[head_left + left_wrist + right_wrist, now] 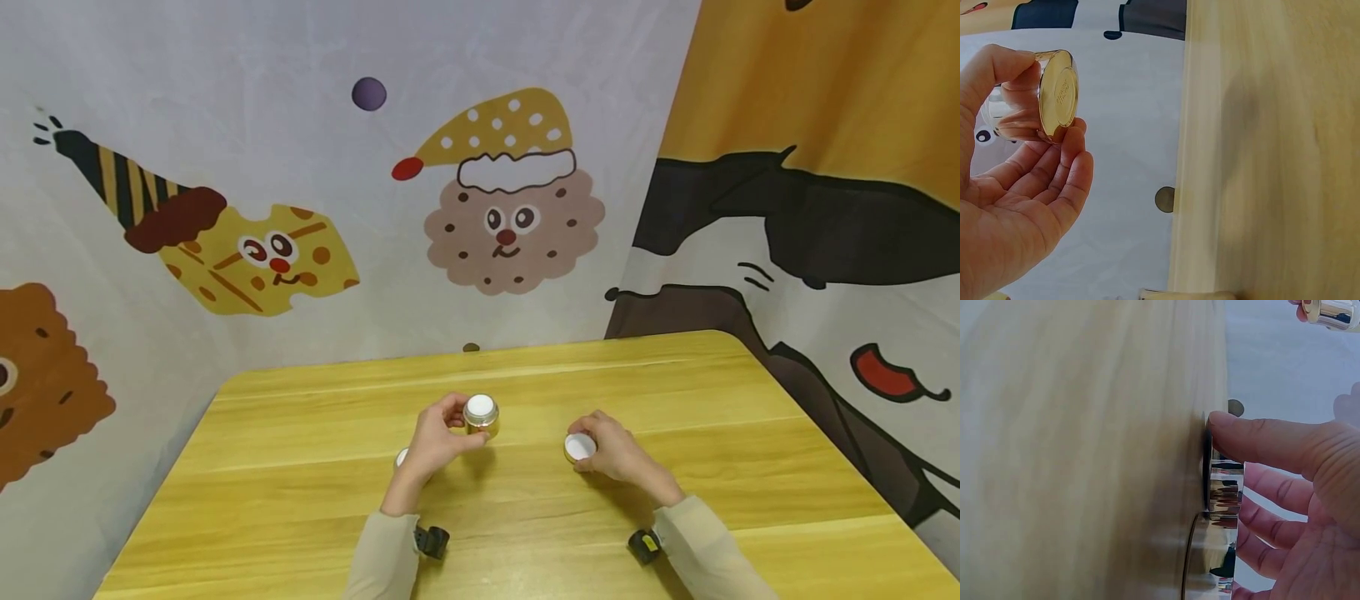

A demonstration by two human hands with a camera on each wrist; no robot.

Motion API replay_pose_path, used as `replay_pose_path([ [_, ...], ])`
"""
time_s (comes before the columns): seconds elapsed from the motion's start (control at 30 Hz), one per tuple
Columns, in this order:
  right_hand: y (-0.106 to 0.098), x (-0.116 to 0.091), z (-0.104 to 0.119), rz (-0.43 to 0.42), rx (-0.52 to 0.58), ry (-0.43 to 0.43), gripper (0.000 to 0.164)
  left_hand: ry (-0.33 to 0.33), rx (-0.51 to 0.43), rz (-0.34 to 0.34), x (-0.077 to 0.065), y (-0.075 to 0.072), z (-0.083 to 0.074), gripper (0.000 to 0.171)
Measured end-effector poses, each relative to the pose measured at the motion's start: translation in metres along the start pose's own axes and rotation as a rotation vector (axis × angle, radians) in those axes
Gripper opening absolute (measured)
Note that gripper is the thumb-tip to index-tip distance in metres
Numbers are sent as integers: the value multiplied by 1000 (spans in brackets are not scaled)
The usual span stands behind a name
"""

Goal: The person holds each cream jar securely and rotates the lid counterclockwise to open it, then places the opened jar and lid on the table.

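My left hand [438, 437] grips a small gold jar [482, 423] between thumb and fingers, raised above the table. The jar is uncovered and shows a white top; its gold underside faces the left wrist view. To the right, my right hand [615, 450] holds a round gold lid [1227, 484] by its edge, low over the table, its white inner face up in the head view. Below that lid in the right wrist view is another shiny gold rounded piece [1213, 556]. Behind my left wrist, a round white-topped item [402, 457] is mostly hidden.
The wooden table [525, 533] has rounded far corners. A cloth backdrop [300, 150] with cartoon figures hangs right behind its far edge. Black cameras sit on both wrists, including the left wrist camera [432, 542].
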State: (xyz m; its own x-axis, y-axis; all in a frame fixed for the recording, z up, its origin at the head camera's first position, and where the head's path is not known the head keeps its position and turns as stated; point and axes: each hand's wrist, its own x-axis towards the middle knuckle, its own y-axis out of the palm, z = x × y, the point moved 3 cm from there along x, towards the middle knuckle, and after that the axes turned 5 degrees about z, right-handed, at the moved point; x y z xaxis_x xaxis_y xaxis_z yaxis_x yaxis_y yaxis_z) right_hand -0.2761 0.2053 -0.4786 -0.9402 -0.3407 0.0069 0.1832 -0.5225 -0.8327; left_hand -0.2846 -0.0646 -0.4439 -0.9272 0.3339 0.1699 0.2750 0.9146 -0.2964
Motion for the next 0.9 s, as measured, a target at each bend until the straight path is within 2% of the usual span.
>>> replay_pose_path([
  [0.37, -2, 1, 0, 7, -60, 45, 42, 21, 76, -8, -1, 1, 6, 38],
  [0.6, -3, 0, 2, 15, -74, 40, 43, -16, 110, -9, -2, 2, 6, 38],
  [0.9, -3, 1, 3, 15, -81, 44, 42, -25, 167, 6, 0, 4, 7, 37],
])
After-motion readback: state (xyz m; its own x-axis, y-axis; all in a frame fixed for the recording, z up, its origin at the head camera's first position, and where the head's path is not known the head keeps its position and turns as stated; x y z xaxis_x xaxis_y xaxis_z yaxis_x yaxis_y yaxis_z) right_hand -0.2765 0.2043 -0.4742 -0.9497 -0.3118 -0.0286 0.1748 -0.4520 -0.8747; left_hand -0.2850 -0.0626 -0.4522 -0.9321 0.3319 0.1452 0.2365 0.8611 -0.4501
